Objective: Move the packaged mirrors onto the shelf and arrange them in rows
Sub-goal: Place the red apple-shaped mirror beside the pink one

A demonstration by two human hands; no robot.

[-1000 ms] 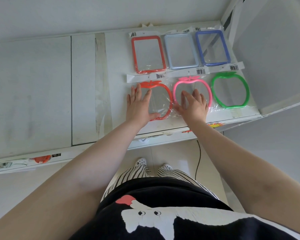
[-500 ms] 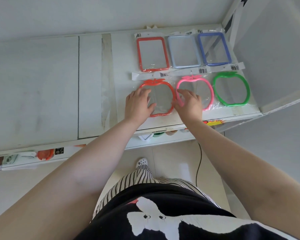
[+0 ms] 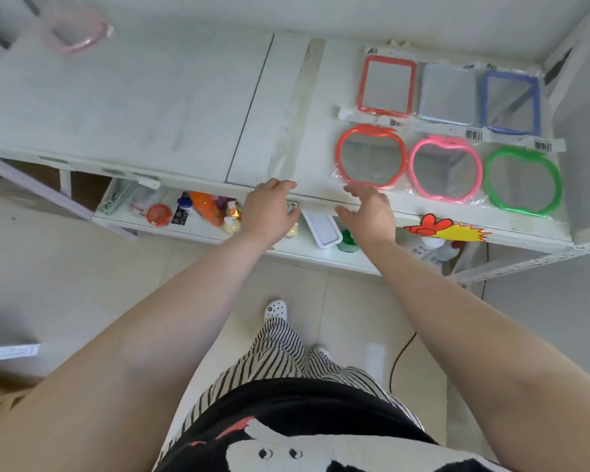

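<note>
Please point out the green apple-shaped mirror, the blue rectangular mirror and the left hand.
green apple-shaped mirror (image 3: 523,180): head view, glass centre.
blue rectangular mirror (image 3: 510,103): head view, glass centre.
left hand (image 3: 268,209): head view, back of hand.

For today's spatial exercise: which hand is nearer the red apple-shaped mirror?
Right. The right hand is just below the red apple-shaped mirror; the left hand is farther off, below and left of it.

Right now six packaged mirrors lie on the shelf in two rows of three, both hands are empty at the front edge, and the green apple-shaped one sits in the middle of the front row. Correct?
Not quite. In the head view the green apple-shaped mirror lies at the right end of the front row; the pink one is in the middle. The rest holds: six mirrors in two rows of three, left hand and right hand empty at the shelf front edge.
</note>
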